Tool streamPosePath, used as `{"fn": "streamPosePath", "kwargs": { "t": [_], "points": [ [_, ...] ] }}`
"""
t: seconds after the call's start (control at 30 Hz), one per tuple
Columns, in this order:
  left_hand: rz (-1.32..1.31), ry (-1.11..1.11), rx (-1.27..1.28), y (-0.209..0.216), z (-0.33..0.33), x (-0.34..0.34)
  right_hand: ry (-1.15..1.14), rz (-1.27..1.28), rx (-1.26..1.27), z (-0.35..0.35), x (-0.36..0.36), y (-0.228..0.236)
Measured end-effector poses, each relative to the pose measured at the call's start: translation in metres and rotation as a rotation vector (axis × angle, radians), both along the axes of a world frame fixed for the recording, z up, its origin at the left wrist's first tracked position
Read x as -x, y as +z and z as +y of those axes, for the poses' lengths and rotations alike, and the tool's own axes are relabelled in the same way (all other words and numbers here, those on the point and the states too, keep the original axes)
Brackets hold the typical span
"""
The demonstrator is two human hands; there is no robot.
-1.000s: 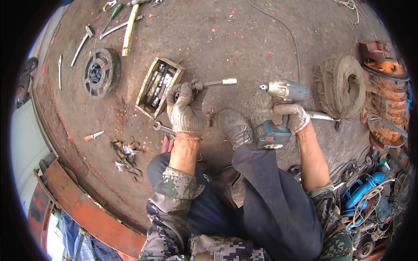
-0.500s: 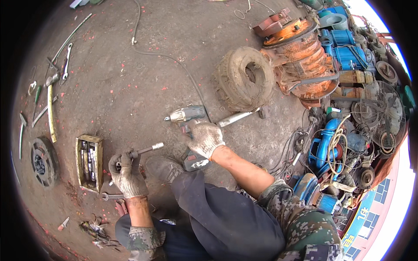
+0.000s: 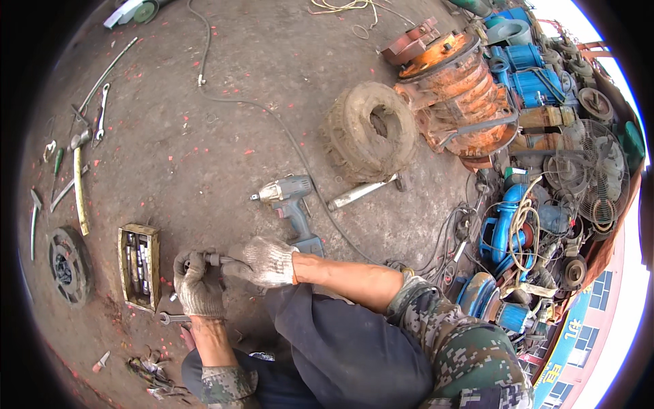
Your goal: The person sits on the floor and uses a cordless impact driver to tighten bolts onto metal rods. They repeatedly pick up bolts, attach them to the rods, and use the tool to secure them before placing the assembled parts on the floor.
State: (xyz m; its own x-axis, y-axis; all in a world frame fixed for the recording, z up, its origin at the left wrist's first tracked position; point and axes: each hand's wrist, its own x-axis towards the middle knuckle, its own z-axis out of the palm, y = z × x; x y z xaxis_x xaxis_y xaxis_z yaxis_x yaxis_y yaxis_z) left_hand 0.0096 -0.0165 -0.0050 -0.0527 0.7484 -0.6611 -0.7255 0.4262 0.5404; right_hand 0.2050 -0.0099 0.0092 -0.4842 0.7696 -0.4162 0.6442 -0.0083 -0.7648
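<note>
Right hand (image 3: 262,262) has left the impact wrench (image 3: 298,211) and come over to the left hand (image 3: 201,290), so both now attend to one socket bar (image 3: 216,260) and the powered tool seems set aside. Toward the right edge of the floor (image 3: 204,170) sits an orange ribbed housing (image 3: 460,99), with a mud-caked ring (image 3: 347,136) just beside it. The impact wrench lies unheld between that ring and the gloves, nose toward the floor's left edge. Nearer that edge, a wooden box (image 3: 156,273) holds cylindrical metal pieces (image 3: 138,262). Smallest, the socket bar is just right of the box: the left hand curls around one end, the right hand closes over the other, hiding its tip.
</note>
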Motion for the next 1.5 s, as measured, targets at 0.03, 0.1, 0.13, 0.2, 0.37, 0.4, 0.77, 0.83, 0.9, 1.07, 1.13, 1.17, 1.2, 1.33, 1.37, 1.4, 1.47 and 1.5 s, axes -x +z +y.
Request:
{"fn": "streamPosePath", "kwargs": {
  "t": [0.03, 0.1, 0.13, 0.2, 0.37, 0.4, 0.77, 0.83, 0.9, 1.07, 1.13, 1.17, 1.2, 1.33, 1.37, 1.4, 1.47, 1.5],
  "points": [
    [-0.017, -0.009, -0.012, 0.0, 0.002, 0.003, -0.042, 0.144, -0.008, 0.0, 0.003, -0.007],
    [-0.012, -0.012, -0.018, -0.004, -0.002, 0.02, -0.049, 0.053, 0.022, 0.01, 0.009, 0.014],
    [-0.011, 0.028, -0.033, -0.005, -0.003, 0.011, -0.039, -0.049, 0.023, 0.009, 0.009, 0.011],
    [-0.005, 0.044, -0.023, -0.012, -0.011, 0.002, -0.042, -0.117, 0.007, -0.001, 0.013, 0.005],
    [-0.144, -0.057, -0.11, -0.016, -0.012, 0.007, -0.132, 0.289, 0.059, 0.006, 0.013, 0.006],
    [-0.096, -0.071, -0.108, -0.015, -0.013, 0.01, -0.135, 0.24, 0.163, 0.01, 0.014, 0.014],
    [-0.065, 0.065, -0.156, -0.002, -0.006, 0.005, 0.09, -0.023, -0.076, 0.006, 0.016, -0.002],
    [0.026, 0.034, -0.129, 0.009, -0.005, 0.004, 0.152, -0.007, -0.195, 0.003, 0.014, -0.003],
    [0.09, -0.008, -0.081, 0.017, -0.003, 0.004, 0.146, 0.099, -0.173, 0.008, 0.011, 0.005],
    [0.106, -0.008, -0.067, 0.01, -0.003, 0.009, 0.142, 0.028, -0.224, 0.0, 0.017, 0.001],
    [0.404, -0.103, -0.067, 0.014, -0.009, 0.01, 0.096, -0.201, -0.111, -0.009, 0.022, -0.002],
    [0.551, -0.156, -0.068, 0.018, -0.009, 0.01, 0.189, -0.03, -0.291, -0.009, 0.016, -0.009],
    [0.187, 0.072, -0.011, 0.019, -0.003, 0.01, 0.28, 0.143, -0.47, -0.006, 0.004, -0.019],
    [0.119, 0.266, -0.107, -0.006, 0.015, 0.111, 0.028, 0.244, 0.256, -0.016, -0.031, 0.012],
    [0.196, 0.26, -0.175, 0.004, 0.012, 0.099, 0.027, 0.122, 0.112, -0.023, -0.042, 0.007],
    [0.306, 0.179, -0.072, 0.009, 0.015, 0.081, 0.111, 0.053, -0.232, -0.013, -0.053, -0.008],
    [0.393, 0.059, 0.067, 0.009, 0.021, 0.047, 0.113, 0.003, -0.484, 0.0, -0.057, -0.022],
    [0.418, 0.041, 0.131, 0.001, 0.023, 0.037, 0.027, 0.021, -0.395, 0.003, -0.049, -0.026]
  ]
}}
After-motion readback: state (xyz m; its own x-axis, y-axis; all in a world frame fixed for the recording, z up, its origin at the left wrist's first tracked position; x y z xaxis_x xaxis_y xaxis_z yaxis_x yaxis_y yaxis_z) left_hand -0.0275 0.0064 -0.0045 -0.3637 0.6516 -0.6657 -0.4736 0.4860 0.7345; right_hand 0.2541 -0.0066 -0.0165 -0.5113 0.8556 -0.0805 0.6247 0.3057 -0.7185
